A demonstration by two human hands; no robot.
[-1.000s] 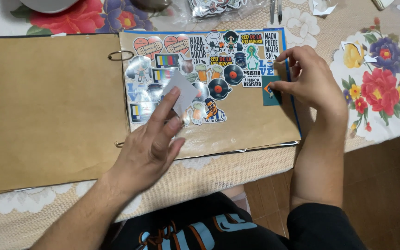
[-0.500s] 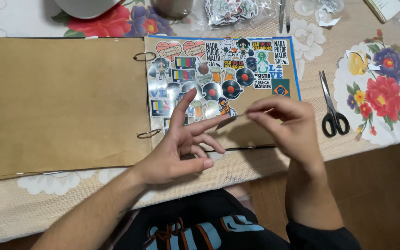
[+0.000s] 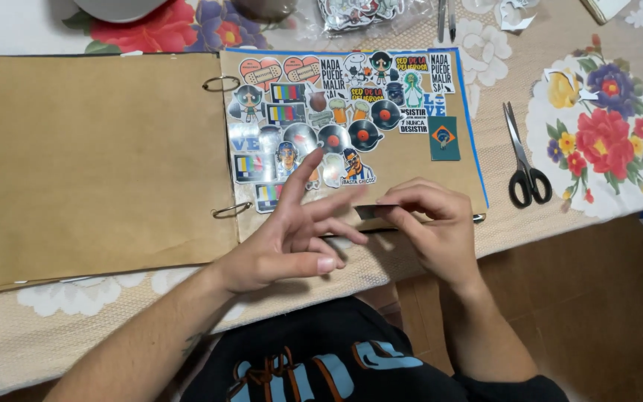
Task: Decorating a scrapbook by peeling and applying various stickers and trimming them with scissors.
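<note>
Stickers [image 3: 336, 112] fill the top of the page [image 3: 411, 167]; toward six o'clock it's bare. Right hand [image 3: 429, 223] pinches a small sticker [image 3: 372, 211]; left hand [image 3: 295, 238] is spread loose beside it.

Left hand [image 3: 292, 238]: forearm enters from lower left, palm turned inward, fingers spread and extended, index raised, thumb lying low along the near side. Right hand [image 3: 433, 223]: forearm enters from below, back of hand up, fingers curled, fingertips [image 3: 388, 199] pinched together toward the left hand.
</note>
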